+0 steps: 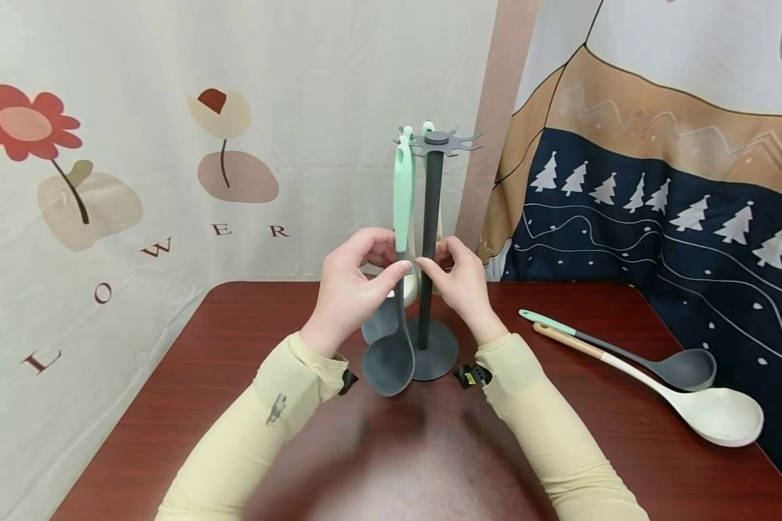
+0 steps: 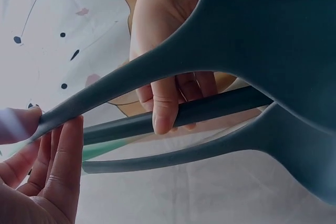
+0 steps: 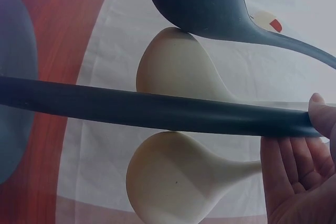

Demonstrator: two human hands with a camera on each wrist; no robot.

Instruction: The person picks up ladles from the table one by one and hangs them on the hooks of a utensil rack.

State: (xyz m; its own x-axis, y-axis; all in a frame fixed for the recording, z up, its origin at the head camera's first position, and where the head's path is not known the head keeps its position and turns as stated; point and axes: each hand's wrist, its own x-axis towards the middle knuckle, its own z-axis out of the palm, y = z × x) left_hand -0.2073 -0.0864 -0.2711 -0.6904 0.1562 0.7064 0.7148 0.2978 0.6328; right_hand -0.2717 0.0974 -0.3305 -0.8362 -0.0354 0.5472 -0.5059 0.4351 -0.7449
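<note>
A dark grey utensil stand has a round base (image 1: 439, 356), a pole (image 1: 432, 217) and a crown of hooks (image 1: 457, 142) on top. Hanging at its left is a dark grey ladle (image 1: 389, 364) with a mint-green handle (image 1: 402, 192). My left hand (image 1: 355, 289) pinches this ladle just below the mint part, thumb in front. My right hand (image 1: 461, 284) grips the pole between thumb and fingers, plain in the right wrist view. Another dark grey utensil (image 1: 378, 323) hangs behind the ladle, partly covered. Two cream utensils, a nearer one (image 3: 181, 69) and another (image 3: 170, 179), hang at the back.
To the right on the reddish-brown table (image 1: 528, 449) lie a dark grey ladle (image 1: 687, 369) with a mint handle and a white ladle (image 1: 723, 418) with a wooden-coloured handle. Printed cloths (image 1: 339, 87) hang behind the table and at its right.
</note>
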